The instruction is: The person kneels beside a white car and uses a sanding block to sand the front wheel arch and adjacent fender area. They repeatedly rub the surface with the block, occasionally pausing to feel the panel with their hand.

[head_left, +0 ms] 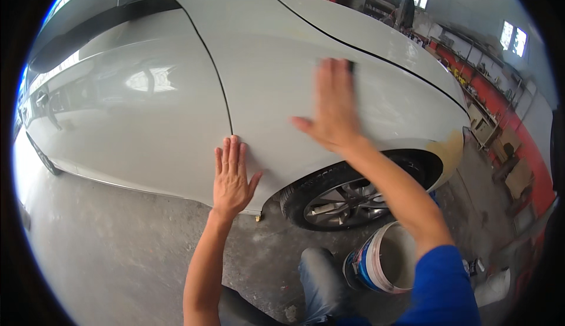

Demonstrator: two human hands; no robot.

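Support the work on the white front fender (273, 85), which lies directly before the person, between the door (132, 99) and the hood (376, 29), above the front wheel (347, 205). For good surface contact, keep the right hand (336, 108) flat to the curve of the panel and spread pressure evenly across the fingers; pressing with the tips alone is likely to load the surface unevenly. Follow the contour, and take extra care at the panel edges beside the hood seam (359, 46) and along the wheel arch, where a curved surface is easily overworked. Use the left hand (231, 186) as a light steadying point, clear of the path of the right. Keep the legs clear of the bucket (360, 261), which stands on the floor (176, 243) near the wheel. Hand condition: the left hand is open, fingers straight and close together, thumb apart, with its fingertips at the lower part of the door gap (216, 73); no object shows in it. The right hand lies over the upper fender, fingers extended and together, thumb spread to the left. Its outline is blurred, and a small dark item (351, 66) shows beside its fingertips; whether the hand grips this item cannot be told, because the palm side is hidden.
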